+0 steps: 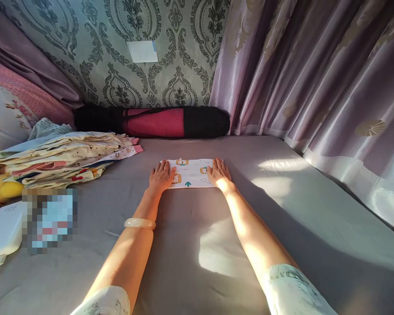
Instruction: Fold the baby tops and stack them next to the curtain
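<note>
A white cloth (191, 173) printed with orange lion faces and green leaves lies flat in a folded rectangle on the grey bedsheet (184, 245). My left hand (160, 176) rests palm down on its left end, fingers stretched forward and thumb toward the middle. On the right end lies my right hand (219, 173), also flat, with its fingers pointing away from me. Both hands are open and press on the cloth without gripping it. A pale bangle (139, 223) circles my left forearm.
To the left sits a pile of folded clothes (68, 153), with a yellow plush item (3, 188) and a white power bank (5, 227) nearer me. A blurred-out object (54, 221) lies beside them. Along the patterned wall stretches a black and red mesh roll bag (154, 122). Purple curtains (302, 65) hang at right.
</note>
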Motion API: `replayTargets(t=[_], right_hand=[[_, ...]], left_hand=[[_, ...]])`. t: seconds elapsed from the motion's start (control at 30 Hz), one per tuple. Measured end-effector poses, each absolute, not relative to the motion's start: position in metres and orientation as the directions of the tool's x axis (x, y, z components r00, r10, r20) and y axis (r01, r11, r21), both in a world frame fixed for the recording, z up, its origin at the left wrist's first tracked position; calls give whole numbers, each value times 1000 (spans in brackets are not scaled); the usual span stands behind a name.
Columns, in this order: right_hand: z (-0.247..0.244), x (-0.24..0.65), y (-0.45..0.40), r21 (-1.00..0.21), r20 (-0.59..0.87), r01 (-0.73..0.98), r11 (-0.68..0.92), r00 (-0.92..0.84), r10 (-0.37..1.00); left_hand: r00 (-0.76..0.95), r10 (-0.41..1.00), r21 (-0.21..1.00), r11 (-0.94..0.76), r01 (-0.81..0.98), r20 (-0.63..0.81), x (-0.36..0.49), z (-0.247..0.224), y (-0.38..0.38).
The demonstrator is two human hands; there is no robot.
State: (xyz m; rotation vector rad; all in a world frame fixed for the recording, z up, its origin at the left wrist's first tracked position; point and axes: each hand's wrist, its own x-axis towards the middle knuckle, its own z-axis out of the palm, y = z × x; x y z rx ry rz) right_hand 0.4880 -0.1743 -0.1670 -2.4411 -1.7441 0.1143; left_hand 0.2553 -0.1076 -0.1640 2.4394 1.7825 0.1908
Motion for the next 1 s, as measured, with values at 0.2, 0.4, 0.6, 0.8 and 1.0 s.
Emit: replayTargets(t=[0.2,0.4,0.6,0.8,1.0], right_hand=[[-161,488,-174,-159,65,947,-280,293,954],[-164,486,-168,-132,87,971,-201,214,973],[-173,488,-165,-132,4,965,-225,228,974],[-173,489,-165,-144,10,962,-230,234,972],[-166,483,-166,-155,48,968,-199,209,977]], left_hand=[[314,945,141,-324,936,85,259,-157,-107],[353,928,113,-366,924,116,262,-160,-104],[335,942,141,-336,931,35,260,-170,-98],[334,943,150,-333,931,19,260,-167,-99],[341,938,119,-346,931,63,264,-156,-104]])
